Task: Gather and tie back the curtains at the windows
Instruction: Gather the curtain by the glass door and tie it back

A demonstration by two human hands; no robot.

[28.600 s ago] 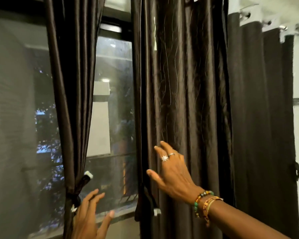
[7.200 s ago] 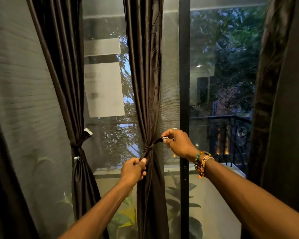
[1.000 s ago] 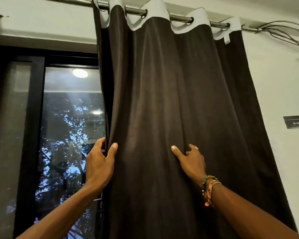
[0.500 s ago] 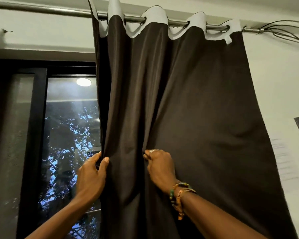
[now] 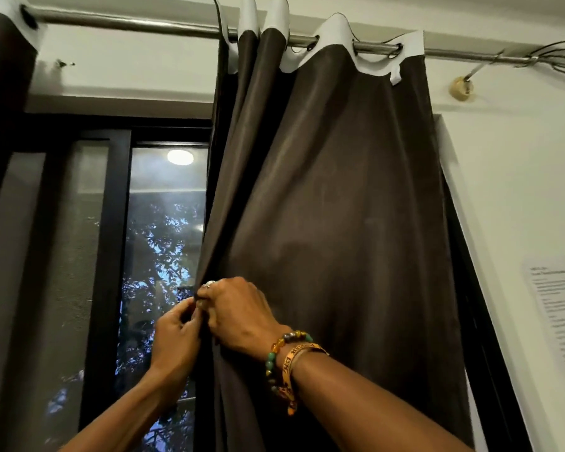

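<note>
Pinching the curtain (image 5: 340, 223) edge, the left hand (image 5: 177, 334) and right hand (image 5: 238, 314) curl together, touching

The curtain (image 5: 340, 223) hangs on the rod (image 5: 128, 24), window (image 5: 163, 256) left of it, paper (image 5: 561, 321) right.

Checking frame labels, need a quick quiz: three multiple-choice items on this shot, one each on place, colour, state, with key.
1. Where on the curtain do the left hand and right hand grip?
A) its left edge
B) its top hem
C) its right edge

2. What colour is the header strip at the rod?
A) red
B) white
C) green

3. What state is the curtain in?
A) tied back
B) lying on the floor
C) hanging, bunched at the hands

Key: 1 A, both hands pinch the edge beside the window; 2 B, the strip round the eyelets is white; 3 C, folds run from rod to hands.
</note>
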